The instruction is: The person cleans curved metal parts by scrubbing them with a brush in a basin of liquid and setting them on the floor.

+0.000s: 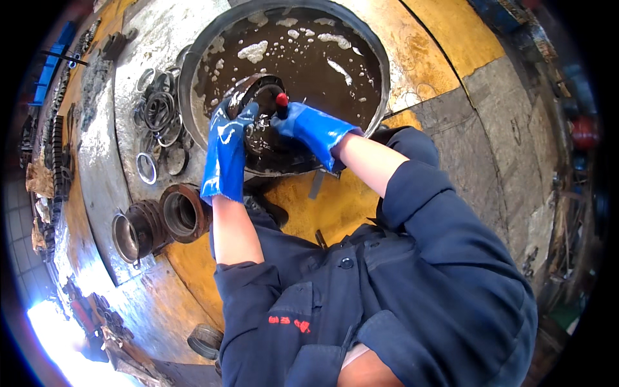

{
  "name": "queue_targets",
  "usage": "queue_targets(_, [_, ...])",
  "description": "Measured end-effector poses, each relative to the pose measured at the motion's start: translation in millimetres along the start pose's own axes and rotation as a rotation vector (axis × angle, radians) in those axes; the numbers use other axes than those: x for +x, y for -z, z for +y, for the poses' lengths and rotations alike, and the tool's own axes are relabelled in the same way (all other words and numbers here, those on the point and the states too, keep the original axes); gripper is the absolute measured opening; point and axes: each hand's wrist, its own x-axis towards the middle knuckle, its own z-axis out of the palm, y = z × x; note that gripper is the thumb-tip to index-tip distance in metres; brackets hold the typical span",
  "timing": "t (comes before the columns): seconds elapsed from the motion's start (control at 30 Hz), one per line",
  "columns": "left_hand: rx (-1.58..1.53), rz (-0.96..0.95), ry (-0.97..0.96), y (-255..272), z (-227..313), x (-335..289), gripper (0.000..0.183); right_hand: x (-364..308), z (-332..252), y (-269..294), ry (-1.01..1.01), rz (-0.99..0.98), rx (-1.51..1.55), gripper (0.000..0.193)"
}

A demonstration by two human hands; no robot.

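A large round basin (187, 90) holds murky brown liquid with patches of white foam. At its near side, my left hand (225, 145), in a wet blue rubber glove, grips a dark, wet, ring-shaped metal part (259, 82) by its left edge. My right hand (313, 128), gloved alike, is closed round a dark tool with a red end (282, 99), inside the ring's opening. The tool's working end is hidden, so its kind does not show. The lower side of the ring merges with the dark liquid.
Several loose metal rings (158, 111) lie left of the basin, with a bright ring (146, 168) nearer me. Two hollow cylindrical parts, one rusty (183, 213) and one darker (133, 233), stand by my left forearm. Another round part (205, 340) lies at the lower left. Metal floor plates (97, 193) surround me.
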Motion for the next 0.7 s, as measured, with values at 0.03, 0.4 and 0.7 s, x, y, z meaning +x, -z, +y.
queue_targets(0.03, [0.072,0.015,-0.048,1.4,-2.2,-2.0,0.054,-4.0,2.1,1.4,-0.054,-0.066,0.103,0.043])
queue_targets(0.4, [0.295,0.108,-0.056,2.7,11.4,-8.2,0.064,-10.6,-18.9,-7.8,-0.517,-0.279,1.456,0.019])
queue_targets(0.7, [-0.167,-0.038,0.091,6.2,1.4,-2.6,0.059,-26.6,0.8,50.3,-0.214,0.232,1.386,0.027])
